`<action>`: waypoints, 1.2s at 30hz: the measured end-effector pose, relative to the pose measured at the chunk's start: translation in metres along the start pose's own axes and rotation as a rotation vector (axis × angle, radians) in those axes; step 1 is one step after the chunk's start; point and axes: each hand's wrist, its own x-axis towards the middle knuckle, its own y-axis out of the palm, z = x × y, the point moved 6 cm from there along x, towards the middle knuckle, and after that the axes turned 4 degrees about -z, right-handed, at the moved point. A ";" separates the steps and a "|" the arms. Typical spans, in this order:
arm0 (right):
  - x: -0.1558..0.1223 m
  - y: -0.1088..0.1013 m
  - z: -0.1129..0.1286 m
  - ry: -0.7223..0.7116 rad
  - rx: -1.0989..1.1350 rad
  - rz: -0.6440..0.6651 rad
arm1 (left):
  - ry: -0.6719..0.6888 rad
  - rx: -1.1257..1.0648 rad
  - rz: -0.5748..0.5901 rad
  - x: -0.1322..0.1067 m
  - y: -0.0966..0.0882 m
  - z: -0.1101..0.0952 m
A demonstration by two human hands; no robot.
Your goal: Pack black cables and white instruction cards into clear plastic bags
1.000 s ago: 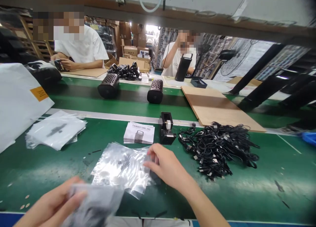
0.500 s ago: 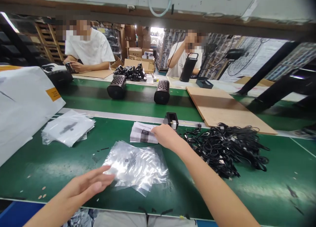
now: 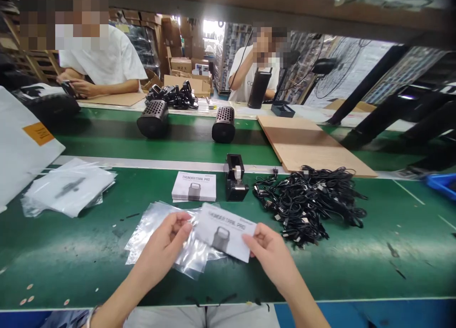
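Observation:
My right hand [image 3: 273, 252] pinches the lower right corner of a white booklet [image 3: 224, 230] printed with a grey device picture. My left hand [image 3: 168, 240] is closed on the booklet's left edge, over a loose stack of clear plastic bags [image 3: 156, 233] on the green table. It may also pinch a bag; I cannot tell. Behind them lies a stack of the same booklets [image 3: 194, 187], beside a black tape dispenser [image 3: 234, 178].
A tangled pile of black cables [image 3: 308, 202] lies to the right. More bagged items [image 3: 66, 190] and a white sheet [image 3: 21, 147] sit at left. Two black perforated cylinders [image 3: 153, 119] lie on the conveyor. Two people in white work across it; a cardboard sheet [image 3: 306, 145] lies at right.
My right hand took a booklet from the stack and brought it back toward me. My left hand moved onto the booklet's left edge above the bags.

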 end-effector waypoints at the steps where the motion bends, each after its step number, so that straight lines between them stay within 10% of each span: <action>1: -0.002 -0.011 -0.004 0.011 0.006 -0.057 | 0.064 0.149 -0.051 0.001 0.002 -0.001; 8: -0.021 -0.036 -0.015 0.073 0.004 -0.153 | 0.117 0.690 0.003 0.001 0.030 0.005; 28: -0.041 -0.004 -0.029 0.075 0.091 -0.290 | 0.391 0.648 -0.104 -0.016 0.028 0.001; 36: -0.056 0.004 -0.038 0.206 0.016 -0.112 | 0.512 0.605 -0.178 -0.021 0.028 0.013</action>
